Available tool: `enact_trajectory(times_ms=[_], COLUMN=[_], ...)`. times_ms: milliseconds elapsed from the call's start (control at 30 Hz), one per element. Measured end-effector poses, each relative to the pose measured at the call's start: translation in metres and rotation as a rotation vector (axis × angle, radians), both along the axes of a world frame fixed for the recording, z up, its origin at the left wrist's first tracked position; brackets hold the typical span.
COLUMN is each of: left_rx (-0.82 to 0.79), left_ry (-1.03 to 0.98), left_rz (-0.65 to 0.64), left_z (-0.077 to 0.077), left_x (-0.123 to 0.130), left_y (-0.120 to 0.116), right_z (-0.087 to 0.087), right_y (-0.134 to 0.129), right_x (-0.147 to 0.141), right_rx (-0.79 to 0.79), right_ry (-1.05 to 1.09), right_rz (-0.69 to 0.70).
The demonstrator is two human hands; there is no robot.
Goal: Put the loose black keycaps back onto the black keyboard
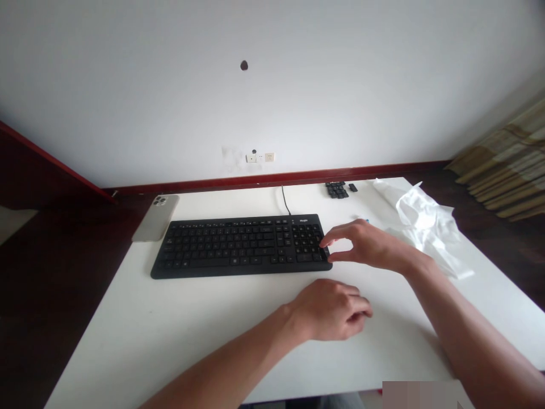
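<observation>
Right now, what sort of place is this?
Probably a room in a home, though a small office is possible. Signs: a curtain at the right, sockets low on a plain wall, and a white table bearing a keyboard and phone.

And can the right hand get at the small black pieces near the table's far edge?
Probably yes: the right hand is at the right end of the keyboard, and bare white table lies between it and the small black pieces.
</observation>
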State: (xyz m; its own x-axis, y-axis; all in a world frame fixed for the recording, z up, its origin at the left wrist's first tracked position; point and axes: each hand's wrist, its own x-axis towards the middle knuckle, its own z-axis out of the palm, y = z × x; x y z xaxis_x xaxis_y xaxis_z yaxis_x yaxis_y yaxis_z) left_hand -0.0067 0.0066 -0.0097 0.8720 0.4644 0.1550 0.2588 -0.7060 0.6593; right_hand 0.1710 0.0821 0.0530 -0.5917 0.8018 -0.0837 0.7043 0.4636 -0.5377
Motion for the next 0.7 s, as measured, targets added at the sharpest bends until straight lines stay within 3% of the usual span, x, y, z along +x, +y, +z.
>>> enact_trajectory(times_ms=[400,700], left_rx=[0.017,0.006], left_ry=[-0.03,-0.002], left_rz=[0.018,0.011], left_z=[-0.003,-0.004], left_x=[0.0,0.001], left_y=[-0.001,0.0], right_z=[-0.008,-0.01], right_y=[-0.005,-0.018], right_x=[-0.005,-0.022], right_rx=[0.065,0.135], right_ry=[-0.009,-0.166], right_rz=[0.026,-0.092])
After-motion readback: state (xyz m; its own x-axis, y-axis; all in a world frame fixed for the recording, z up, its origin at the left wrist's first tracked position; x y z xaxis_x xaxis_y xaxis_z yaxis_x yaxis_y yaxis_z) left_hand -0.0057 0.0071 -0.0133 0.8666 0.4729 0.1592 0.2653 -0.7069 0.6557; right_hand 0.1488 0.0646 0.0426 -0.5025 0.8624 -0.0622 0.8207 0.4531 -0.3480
